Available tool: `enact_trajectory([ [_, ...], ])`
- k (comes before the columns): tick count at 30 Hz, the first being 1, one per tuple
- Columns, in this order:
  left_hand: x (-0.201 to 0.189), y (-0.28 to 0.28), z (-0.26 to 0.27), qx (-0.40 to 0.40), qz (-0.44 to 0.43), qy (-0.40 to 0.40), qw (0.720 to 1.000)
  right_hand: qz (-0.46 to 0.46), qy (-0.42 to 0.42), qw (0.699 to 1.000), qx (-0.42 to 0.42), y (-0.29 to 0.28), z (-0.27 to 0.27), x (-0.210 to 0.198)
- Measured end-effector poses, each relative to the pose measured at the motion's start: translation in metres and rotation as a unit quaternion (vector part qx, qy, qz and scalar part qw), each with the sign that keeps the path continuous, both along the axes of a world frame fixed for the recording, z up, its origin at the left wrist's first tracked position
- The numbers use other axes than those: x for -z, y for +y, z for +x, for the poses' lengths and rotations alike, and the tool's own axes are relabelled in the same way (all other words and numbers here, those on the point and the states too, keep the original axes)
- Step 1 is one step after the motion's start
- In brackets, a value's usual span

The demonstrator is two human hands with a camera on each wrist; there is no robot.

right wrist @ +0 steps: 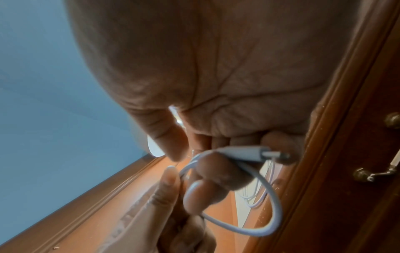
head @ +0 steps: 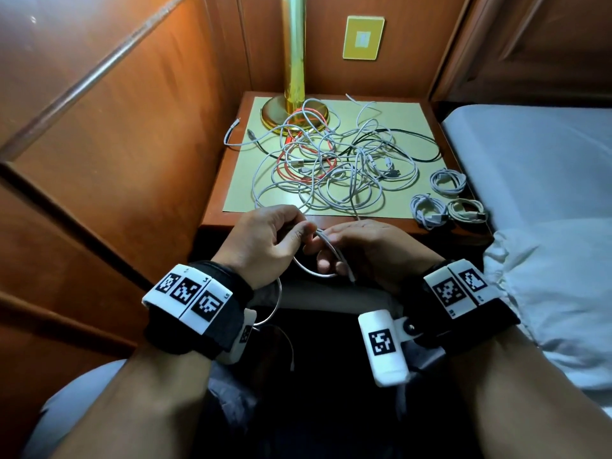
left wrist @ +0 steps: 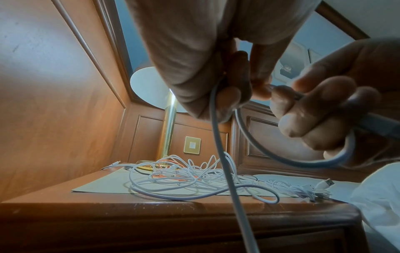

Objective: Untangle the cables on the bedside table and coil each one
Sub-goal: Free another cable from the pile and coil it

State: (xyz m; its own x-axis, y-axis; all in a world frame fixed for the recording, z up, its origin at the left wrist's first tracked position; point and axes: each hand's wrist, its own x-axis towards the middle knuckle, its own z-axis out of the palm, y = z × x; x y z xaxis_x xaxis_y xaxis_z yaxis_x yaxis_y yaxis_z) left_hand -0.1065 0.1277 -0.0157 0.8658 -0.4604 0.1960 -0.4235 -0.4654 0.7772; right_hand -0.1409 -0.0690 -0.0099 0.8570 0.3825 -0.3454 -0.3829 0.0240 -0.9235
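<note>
You are pinching a thin white charging cable in both grips, left hand and right hand, at the wooden counter's six o'clock edge; its tail is trailing into the tangled white, orange and black cable heap, so pulling risks tightening knots.

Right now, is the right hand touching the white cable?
Touching. The right wrist view shows the right hand with its fingers curled through a loop of the white cable, its plug lying across them.

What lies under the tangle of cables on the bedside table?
Under the tangle of cables lies a pale mat and part of the brass lamp base; what the densest loops cover stays hidden.
</note>
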Motion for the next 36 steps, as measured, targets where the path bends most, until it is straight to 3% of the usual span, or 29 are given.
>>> enact_trajectory([
  [6, 0.005, 0.001, 0.003, -0.001, 0.002, 0.014, 1.000, -0.052, -0.015, 0.998, -0.040, 0.001, -0.002, -0.001],
  [9, 0.003, 0.000, 0.002, 0.007, -0.033, 0.021, 0.999, -0.027, -0.036, 0.998, -0.047, -0.001, -0.002, -0.003],
  [11, -0.001, -0.001, 0.003, -0.006, -0.093, 0.036, 0.995, 0.069, -0.035, 0.997, 0.004, -0.001, -0.003, -0.003],
  [14, -0.002, 0.008, 0.012, -0.058, -0.141, 0.074, 0.986, 0.222, -0.030, 0.969, 0.102, -0.006, -0.002, -0.010],
  [20, 0.004, 0.036, 0.029, -0.184, -0.029, -0.035, 0.982, 0.294, -0.062, 0.912, 0.280, -0.035, 0.009, -0.017],
  [23, 0.005, 0.028, 0.024, -0.174, 0.016, -0.103, 0.979, 0.219, -0.097, 0.915, 0.326, -0.032, 0.007, -0.013],
  [26, 0.008, 0.015, 0.017, -0.064, 0.052, -0.131, 0.988, -0.022, -0.225, 0.941, 0.252, -0.026, 0.003, -0.004],
  [29, 0.012, 0.000, 0.006, 0.041, 0.030, -0.133, 0.990, -0.223, -0.290, 0.915, 0.170, -0.021, 0.001, 0.007],
  [32, 0.012, -0.009, 0.001, 0.063, -0.017, -0.118, 0.991, -0.258, -0.278, 0.918, 0.113, -0.018, 0.002, 0.010],
  [36, 0.009, -0.006, 0.004, 0.018, -0.049, -0.143, 0.988, -0.258, -0.254, 0.930, 0.067, -0.013, 0.001, 0.008],
])
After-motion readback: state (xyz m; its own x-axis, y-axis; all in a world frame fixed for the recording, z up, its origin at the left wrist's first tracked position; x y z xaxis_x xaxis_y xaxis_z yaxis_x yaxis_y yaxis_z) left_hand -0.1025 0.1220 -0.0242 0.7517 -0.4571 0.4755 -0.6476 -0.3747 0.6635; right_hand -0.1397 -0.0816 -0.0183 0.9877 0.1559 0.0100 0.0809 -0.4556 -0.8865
